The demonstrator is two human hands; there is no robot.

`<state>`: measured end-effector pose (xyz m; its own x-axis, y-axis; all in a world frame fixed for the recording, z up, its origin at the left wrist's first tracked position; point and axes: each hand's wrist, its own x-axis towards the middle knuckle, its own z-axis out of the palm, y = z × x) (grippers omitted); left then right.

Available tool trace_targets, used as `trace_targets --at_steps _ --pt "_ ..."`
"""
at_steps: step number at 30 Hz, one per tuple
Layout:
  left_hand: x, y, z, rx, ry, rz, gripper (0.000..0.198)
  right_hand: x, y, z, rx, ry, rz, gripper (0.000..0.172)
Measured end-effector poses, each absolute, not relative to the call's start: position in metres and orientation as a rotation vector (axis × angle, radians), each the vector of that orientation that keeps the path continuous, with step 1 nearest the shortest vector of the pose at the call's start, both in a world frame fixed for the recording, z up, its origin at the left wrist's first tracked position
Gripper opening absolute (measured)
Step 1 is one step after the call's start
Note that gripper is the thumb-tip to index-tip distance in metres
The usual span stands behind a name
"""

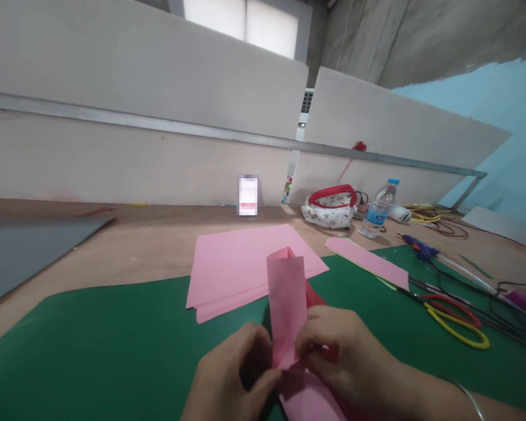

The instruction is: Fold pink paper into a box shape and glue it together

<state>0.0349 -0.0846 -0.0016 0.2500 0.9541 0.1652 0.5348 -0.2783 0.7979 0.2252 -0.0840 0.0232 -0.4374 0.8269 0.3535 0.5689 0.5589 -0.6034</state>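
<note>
A folded strip of pink paper (pixel 286 295) stands upright over the green mat, its top end bent back in a loop. My left hand (pixel 239 374) pinches its lower left edge between thumb and fingers. My right hand (pixel 337 345) grips the same paper from the right, with fingers curled over its lower fold. Another part of the pink paper runs down below my hands to the bottom edge of the view. Darker red-pink paper shows behind the strip, partly hidden by my right hand. A stack of pink sheets (pixel 232 263) lies just beyond.
On the green mat (pixel 114 345), a pink strip (pixel 368 260) and scissors with red and yellow handles (pixel 458 321) lie right. Beyond are a blue glue gun (pixel 421 247), water bottle (pixel 379 210), white pouch (pixel 328 210) and phone-like screen (pixel 248 196). A grey board (pixel 30 248) lies left.
</note>
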Motion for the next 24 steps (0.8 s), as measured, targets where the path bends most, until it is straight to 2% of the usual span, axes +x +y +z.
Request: trace_targets --at_steps 8,19,24 --pt "0.036 -0.072 -0.004 1.601 1.13 0.824 0.014 0.227 -0.082 0.025 -1.227 -2.172 0.64 0.032" --pt "0.036 -0.064 0.004 1.53 1.204 0.807 0.016 0.228 -0.075 0.039 -1.302 -2.221 0.647 0.021" --pt "0.036 -0.063 0.001 1.563 1.204 0.807 0.018 0.227 -0.076 0.036 -1.294 -2.221 0.584 0.025"
